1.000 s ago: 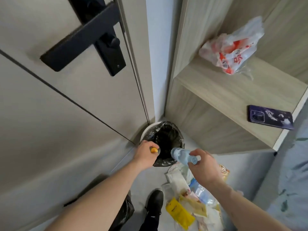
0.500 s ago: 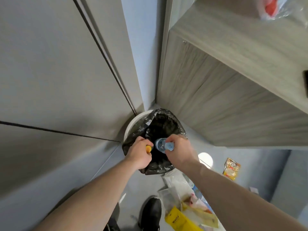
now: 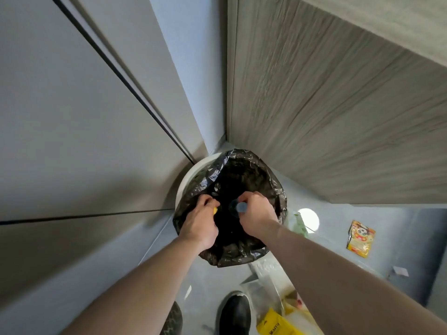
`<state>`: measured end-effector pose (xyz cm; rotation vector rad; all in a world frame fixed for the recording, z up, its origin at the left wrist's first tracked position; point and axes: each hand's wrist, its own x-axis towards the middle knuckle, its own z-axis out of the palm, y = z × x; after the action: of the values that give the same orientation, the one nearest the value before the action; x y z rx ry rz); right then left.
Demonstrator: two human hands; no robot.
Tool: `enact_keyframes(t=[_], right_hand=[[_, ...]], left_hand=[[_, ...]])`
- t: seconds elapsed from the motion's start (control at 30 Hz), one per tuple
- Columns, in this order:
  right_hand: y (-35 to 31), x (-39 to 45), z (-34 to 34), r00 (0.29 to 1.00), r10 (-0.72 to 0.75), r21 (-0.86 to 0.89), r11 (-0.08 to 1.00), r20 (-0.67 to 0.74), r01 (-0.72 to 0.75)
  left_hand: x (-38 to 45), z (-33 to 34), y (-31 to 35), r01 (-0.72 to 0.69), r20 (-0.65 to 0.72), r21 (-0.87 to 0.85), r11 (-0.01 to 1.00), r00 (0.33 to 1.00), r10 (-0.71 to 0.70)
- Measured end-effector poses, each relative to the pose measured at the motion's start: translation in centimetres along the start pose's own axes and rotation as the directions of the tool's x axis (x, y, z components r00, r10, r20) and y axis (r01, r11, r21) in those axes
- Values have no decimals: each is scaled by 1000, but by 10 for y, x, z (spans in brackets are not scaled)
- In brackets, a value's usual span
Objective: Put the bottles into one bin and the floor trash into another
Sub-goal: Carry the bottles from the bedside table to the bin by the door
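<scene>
A white bin lined with a black bag stands in the corner between the door and a wooden cabinet. Both my hands are over its mouth. My right hand grips a clear bottle with a blue cap by the neck, and the bottle body hangs down into the dark bag. My left hand is curled round a bottle of which only the yellow cap shows. Floor trash lies at the lower right: a yellow wrapper and clear plastic bags.
A grey door fills the left, a wooden cabinet side the right. A yellow snack packet, a small white scrap and a greenish bag lie on the grey floor. My black shoe is below the bin.
I have leaned closer to the bin. Both hands have moved from its near rim to over the opening, and the blue-capped bottle has gone from lying level to hanging down into the bag.
</scene>
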<state>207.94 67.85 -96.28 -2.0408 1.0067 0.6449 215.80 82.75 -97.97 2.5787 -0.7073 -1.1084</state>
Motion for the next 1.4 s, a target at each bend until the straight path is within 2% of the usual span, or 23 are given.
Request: enact_keyframes(t=[0.27,0.5,0.67,0.87,1.0,1.2,1.3,1.4], right_hand=[[-9,-18,-10,997,8,95,995,72,-15],[-6,-118,-53,1000,-6,121,993,8,5],[8,-244,-99,999,21,124,992,37,-25],[46,-435,-159,990,81,65,994,117,-89],[90,-567,-190,995,93,84,992,33,-95],[177,-725,-190,993,62,55,997,-97,-57],[219,-794,-195,976,134,99,988,-170,-118],[262,-846,-195,942,220,170,969,-251,-181]], left_hand=[[-15,-18,13,12,42,-11,1000,999,-12],[-86,-55,33,-26,34,-58,998,999,28],[-191,-101,73,-100,-10,11,995,995,100],[-375,-143,156,-245,208,287,926,960,189],[-486,-140,218,-339,278,347,874,928,249],[-605,-95,308,-433,271,391,813,898,348],[-653,-67,361,-486,261,391,782,873,412],[-694,-39,413,-597,306,404,693,803,512]])
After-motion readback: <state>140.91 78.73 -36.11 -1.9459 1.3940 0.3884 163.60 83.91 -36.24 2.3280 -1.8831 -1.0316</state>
